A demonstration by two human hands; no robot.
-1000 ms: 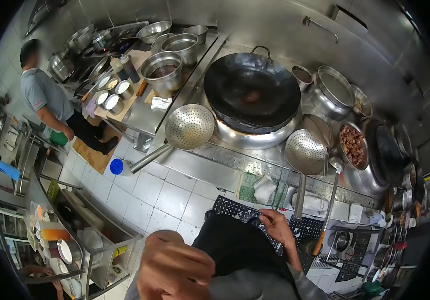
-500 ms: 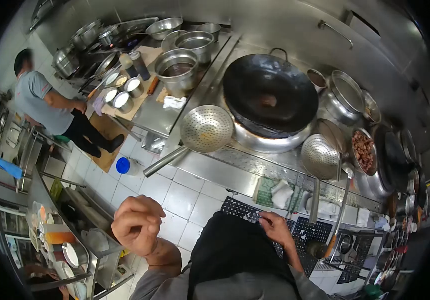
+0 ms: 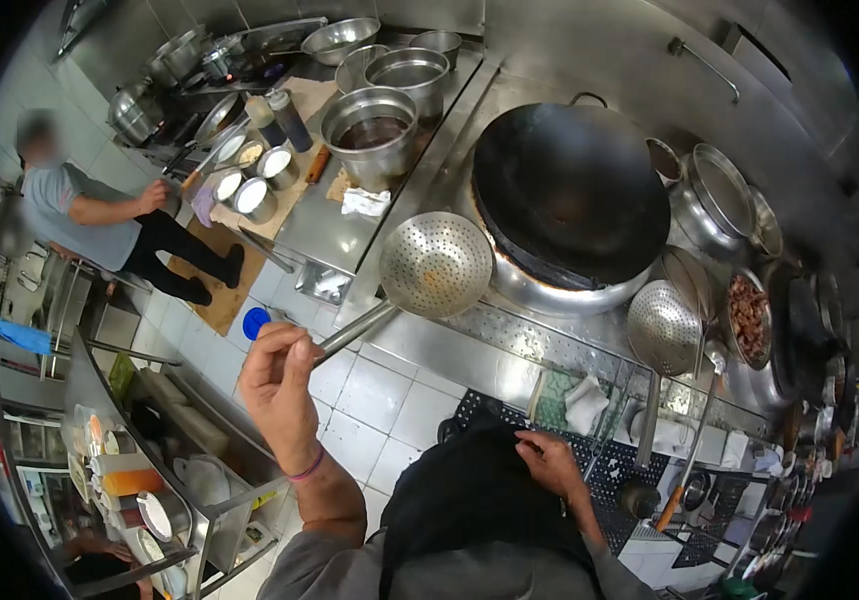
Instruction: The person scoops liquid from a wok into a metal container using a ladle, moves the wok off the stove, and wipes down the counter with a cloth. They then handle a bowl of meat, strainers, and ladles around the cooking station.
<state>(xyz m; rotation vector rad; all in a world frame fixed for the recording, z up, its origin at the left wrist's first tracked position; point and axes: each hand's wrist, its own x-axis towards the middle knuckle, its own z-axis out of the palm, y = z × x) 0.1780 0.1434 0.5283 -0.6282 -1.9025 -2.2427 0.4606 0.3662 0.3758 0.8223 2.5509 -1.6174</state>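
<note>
Head view, left hand [image 3: 282, 385] at strainer handle [image 3: 358, 330]

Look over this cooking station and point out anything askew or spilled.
No obvious spill or damage. Slightly untidy: the left strainer's handle juts past the counter's edge, beside the left hand, and a white cloth lies crumpled on a green cloth.
</note>
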